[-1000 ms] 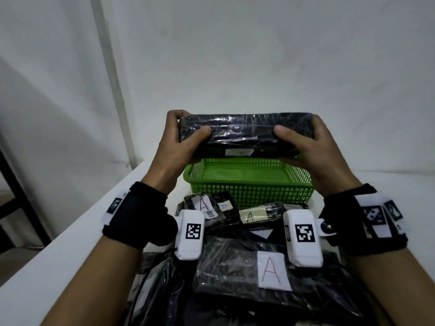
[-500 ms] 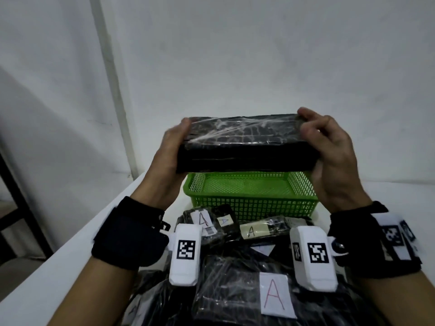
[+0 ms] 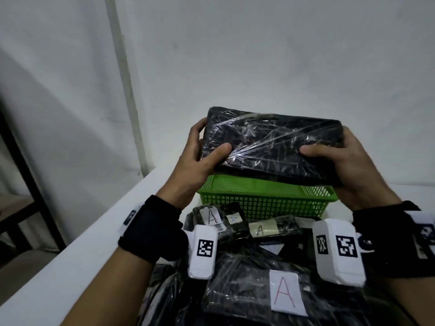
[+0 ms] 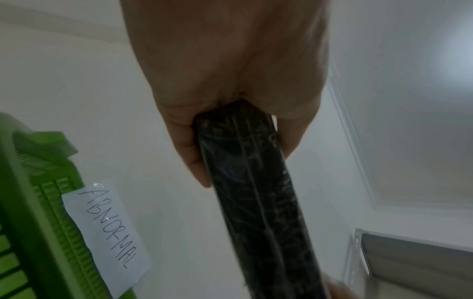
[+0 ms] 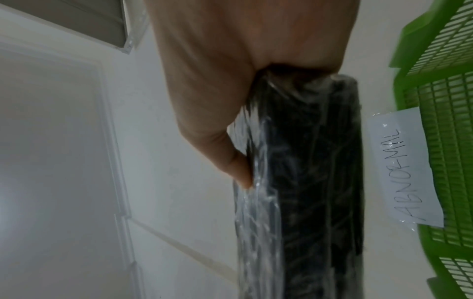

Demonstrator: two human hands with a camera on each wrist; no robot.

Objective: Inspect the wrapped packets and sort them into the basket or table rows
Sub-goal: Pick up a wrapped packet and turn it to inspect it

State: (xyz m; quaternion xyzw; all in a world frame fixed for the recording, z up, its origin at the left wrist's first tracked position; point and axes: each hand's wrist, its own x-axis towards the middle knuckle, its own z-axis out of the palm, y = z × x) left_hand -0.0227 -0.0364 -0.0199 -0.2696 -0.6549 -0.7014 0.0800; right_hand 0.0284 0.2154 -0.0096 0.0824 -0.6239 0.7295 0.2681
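A long black packet wrapped in clear film is held in the air above the green basket. My left hand grips its left end, thumb on the near face. My right hand grips the right end the same way. The packet's broad face tilts toward me and shows no label. In the left wrist view the packet runs away from the palm. In the right wrist view the packet is pinched by the thumb. The basket carries a paper tag reading ABNORMAL.
A heap of black wrapped packets lies on the white table below my wrists, several with white labels marked A. The wall rises close behind the basket. The table's left edge drops off beside a dark frame.
The packet has been turned in both hands, from its narrow edge with a small white label facing me to its broad unlabelled face. Both thumbs are back on the near face.
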